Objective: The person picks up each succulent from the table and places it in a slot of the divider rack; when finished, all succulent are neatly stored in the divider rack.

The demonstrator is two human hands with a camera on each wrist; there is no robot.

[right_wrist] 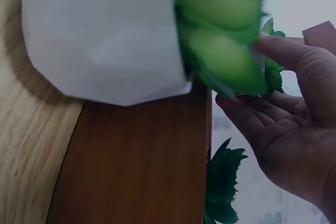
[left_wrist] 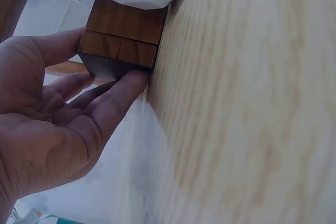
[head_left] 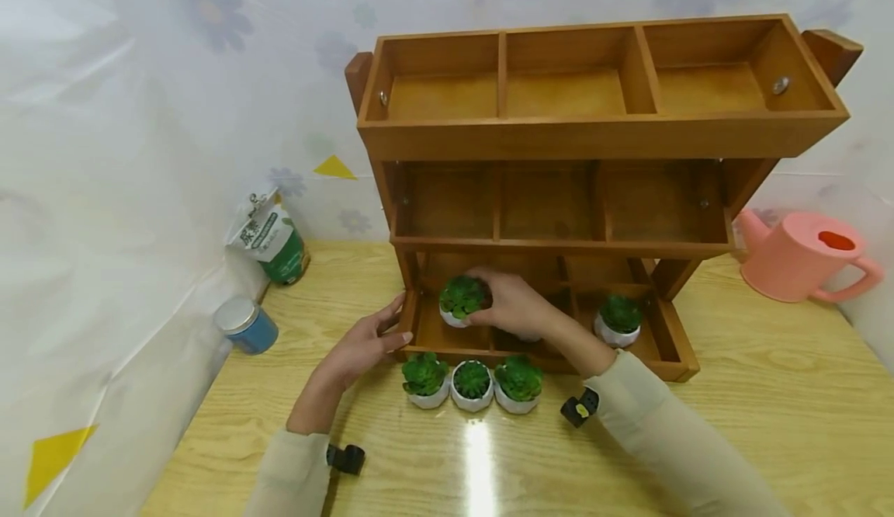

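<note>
at the middle of the frame i see the right hand [head_left: 513,303] clamped on a potted succulent [head_left: 462,300], inside the lower-left compartment of the wooden shelf [head_left: 601,138]; whether the pot touches its base i cannot tell. left of that, the left hand [head_left: 366,344] grips the shelf's bottom front corner, thumb on one side, fingers on another, well apart from its partner. three more pots [head_left: 472,385] stand in a row at lower centre, on the desk [head_left: 531,463]. another plant [head_left: 618,321] sits right of centre in the bottom tier. i also have a blue jar [head_left: 254,332] and a pouch [head_left: 275,245] at left, and a pink watering can [head_left: 799,257] at far right.
</note>
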